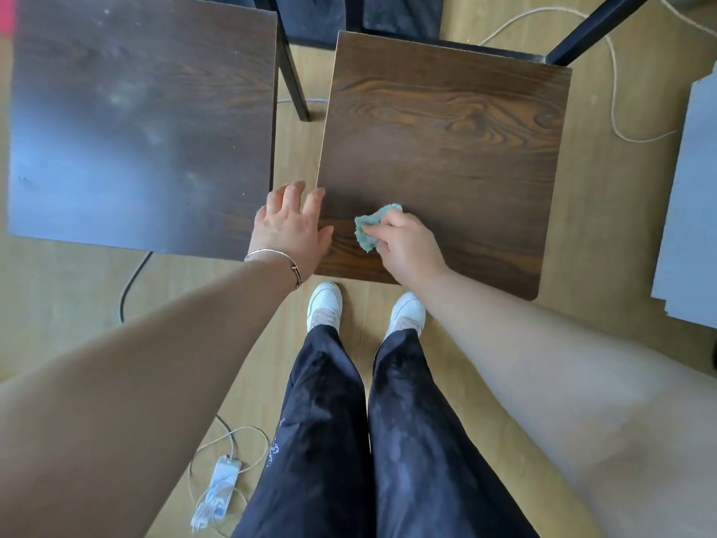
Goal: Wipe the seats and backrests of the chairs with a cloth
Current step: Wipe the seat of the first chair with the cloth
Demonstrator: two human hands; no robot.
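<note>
Left seat (143,122): flat dark wood-grain board, dull, with pale smudges. Left hand (289,227): fingers straight and spread, resting on the left edge of the right seat (446,141), probably to steady it. Cloth (366,229): small, teal, nubbly, bunched on the near part of that seat. Judged soft, light and easily crumpled, so best held as a wad. Right hand (407,246): fingers curled, pinching the cloth against the board. The right seat looks rigid and smooth.

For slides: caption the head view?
Right hand holds green cloth on chair seat; left hand rests on its edge.
</note>
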